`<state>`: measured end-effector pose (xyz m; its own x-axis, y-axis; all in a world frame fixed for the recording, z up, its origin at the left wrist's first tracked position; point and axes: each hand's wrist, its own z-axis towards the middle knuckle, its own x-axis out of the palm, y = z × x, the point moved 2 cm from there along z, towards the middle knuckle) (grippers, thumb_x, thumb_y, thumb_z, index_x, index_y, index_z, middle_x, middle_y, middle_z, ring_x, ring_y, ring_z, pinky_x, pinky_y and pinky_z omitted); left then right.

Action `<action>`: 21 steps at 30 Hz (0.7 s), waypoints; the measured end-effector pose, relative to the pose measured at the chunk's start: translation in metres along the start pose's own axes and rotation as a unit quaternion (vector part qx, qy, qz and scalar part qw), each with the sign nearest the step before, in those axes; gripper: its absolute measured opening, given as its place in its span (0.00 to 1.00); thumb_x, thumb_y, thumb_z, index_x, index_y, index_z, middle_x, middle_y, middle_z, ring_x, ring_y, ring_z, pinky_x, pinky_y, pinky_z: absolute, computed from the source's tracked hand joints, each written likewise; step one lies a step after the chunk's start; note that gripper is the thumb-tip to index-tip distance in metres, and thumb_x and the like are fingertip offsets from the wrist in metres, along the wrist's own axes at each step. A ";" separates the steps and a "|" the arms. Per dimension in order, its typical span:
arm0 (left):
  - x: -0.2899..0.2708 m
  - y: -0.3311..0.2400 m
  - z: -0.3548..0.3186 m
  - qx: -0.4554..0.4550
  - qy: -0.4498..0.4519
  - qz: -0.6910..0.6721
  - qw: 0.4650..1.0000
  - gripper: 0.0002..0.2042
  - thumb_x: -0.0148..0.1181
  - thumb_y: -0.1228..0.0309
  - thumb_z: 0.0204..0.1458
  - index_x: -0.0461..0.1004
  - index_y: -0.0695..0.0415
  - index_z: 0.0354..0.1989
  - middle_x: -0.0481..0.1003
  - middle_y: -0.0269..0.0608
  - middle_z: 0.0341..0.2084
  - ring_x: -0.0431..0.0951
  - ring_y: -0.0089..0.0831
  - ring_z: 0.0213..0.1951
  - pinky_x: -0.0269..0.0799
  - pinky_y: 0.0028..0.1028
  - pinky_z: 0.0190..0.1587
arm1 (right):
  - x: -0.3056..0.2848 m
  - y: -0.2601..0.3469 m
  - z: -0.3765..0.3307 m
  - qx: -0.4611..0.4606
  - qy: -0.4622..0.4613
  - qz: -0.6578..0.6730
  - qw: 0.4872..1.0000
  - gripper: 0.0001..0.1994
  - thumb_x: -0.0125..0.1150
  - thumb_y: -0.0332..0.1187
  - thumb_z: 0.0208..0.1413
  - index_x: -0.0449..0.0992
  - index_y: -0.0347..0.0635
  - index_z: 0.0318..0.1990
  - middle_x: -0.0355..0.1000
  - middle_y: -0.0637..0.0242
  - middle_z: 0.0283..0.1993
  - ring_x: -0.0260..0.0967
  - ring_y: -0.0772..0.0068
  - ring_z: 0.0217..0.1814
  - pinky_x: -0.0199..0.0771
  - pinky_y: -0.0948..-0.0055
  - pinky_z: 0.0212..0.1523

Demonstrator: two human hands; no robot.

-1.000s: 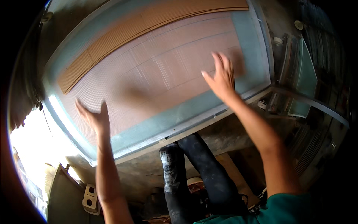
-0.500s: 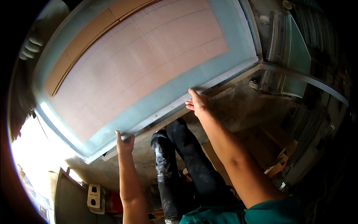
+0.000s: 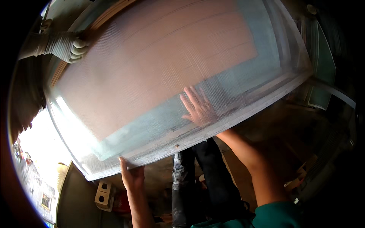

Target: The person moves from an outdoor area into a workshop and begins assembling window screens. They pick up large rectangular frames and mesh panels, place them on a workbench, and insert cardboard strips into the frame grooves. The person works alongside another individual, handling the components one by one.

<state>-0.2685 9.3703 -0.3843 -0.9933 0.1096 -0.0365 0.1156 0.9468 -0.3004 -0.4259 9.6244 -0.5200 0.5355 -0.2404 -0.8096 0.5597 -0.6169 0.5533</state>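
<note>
The large translucent ribbed plastic panel with a pale blue-green border and pinkish middle (image 3: 163,72) is held up off the ground, tilted and filling most of the view above the person's dark-trousered legs (image 3: 205,178). It looks light for its size and fairly stiff, though a sheet this broad would likely flex and catch the air, so it is best held at the edges with hands well apart; the smooth face seems slippery, the rim the surer hold.

The left hand (image 3: 132,175) grips the lower edge near the corner, fingers (image 3: 123,164) curled up onto the rim. The right hand (image 3: 197,108) lies flat under the sheet, seen through it, fingers spread open and pressing, gripping nothing. At the far upper left a co-worker's gloved hand in pale knit fabric (image 3: 70,46) holds the opposite edge.

Against half a second ago, the panel has come closer and lower over the head, the right hand has moved from the near rim to beneath the sheet, and the gloved hand shows more plainly
</note>
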 end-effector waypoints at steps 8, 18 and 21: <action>-0.016 -0.004 -0.003 0.000 0.016 0.017 1.000 0.25 0.56 0.58 0.51 0.59 0.56 0.54 0.63 0.43 0.51 0.65 0.40 0.52 0.63 0.42 0.54 | 0.001 0.002 0.032 -0.023 0.080 -0.138 0.987 0.37 0.65 0.53 0.36 0.62 0.40 0.52 0.60 0.60 0.44 0.56 0.61 0.51 0.50 0.50 0.61; -0.032 -0.007 0.033 -0.133 0.115 -0.098 0.980 0.26 0.53 0.58 0.52 0.55 0.57 0.56 0.57 0.46 0.56 0.57 0.44 0.57 0.56 0.47 0.58 | -0.142 0.052 -0.142 0.020 0.199 -0.148 0.968 0.19 0.51 0.30 0.42 0.66 0.37 0.46 0.62 0.61 0.33 0.60 0.63 0.36 0.56 0.61 0.36; -0.038 -0.010 0.070 -0.183 0.001 -0.106 0.977 0.27 0.52 0.59 0.53 0.54 0.59 0.57 0.55 0.46 0.57 0.55 0.43 0.58 0.52 0.47 0.59 | -0.233 0.092 -0.191 0.034 0.238 -0.168 0.956 0.19 0.54 0.30 0.37 0.68 0.38 0.42 0.60 0.65 0.29 0.59 0.66 0.31 0.54 0.64 0.32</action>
<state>-0.2320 9.3353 -0.4465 -0.9949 -0.1001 -0.0093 -0.1005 0.9931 0.0606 -0.3781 9.7673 -0.2434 0.5688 0.3377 -0.7499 0.7172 -0.6500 0.2513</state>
